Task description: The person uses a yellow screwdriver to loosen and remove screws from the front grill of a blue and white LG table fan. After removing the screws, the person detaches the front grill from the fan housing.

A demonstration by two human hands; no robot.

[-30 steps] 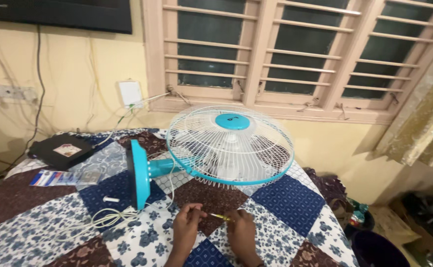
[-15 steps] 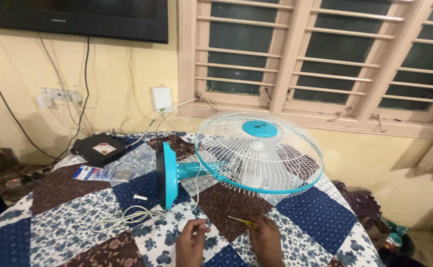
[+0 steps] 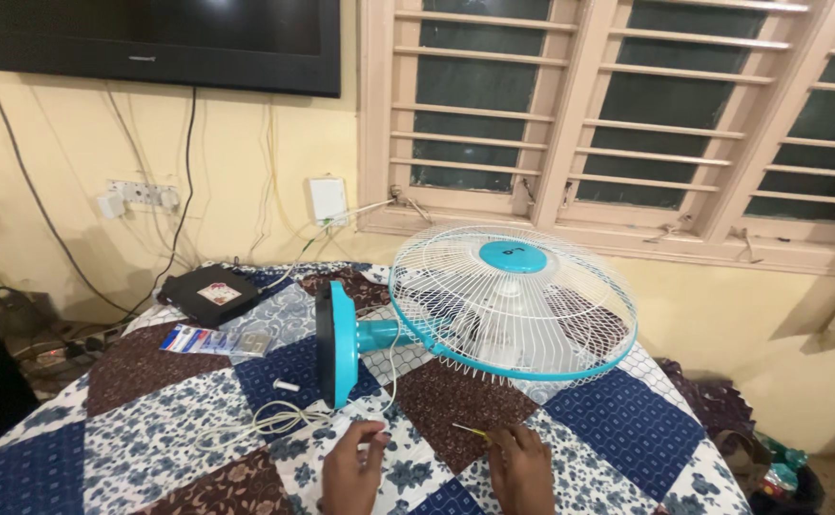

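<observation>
A table fan (image 3: 511, 303) with a white wire cage and turquoise trim lies tipped on its side on a patchwork quilt (image 3: 150, 429); its round turquoise base (image 3: 336, 343) stands on edge at the left. My right hand (image 3: 520, 469) holds a small yellow-handled screwdriver (image 3: 471, 431) just in front of the cage. My left hand (image 3: 352, 469) rests on the quilt near the fan's coiled white cord (image 3: 279, 418), fingers loosely curled and holding nothing I can see.
A small white cylinder (image 3: 287, 386) lies by the base. A black box (image 3: 209, 294) and a blue-and-white packet (image 3: 215, 340) sit at the back left. Behind are a wall with a socket strip (image 3: 141, 195), a dark screen (image 3: 160, 38) and a louvred window (image 3: 618, 114).
The view has swung left and up, so the fan sits further right and more of the screen shows. Both hands stay low in front of the fan.
</observation>
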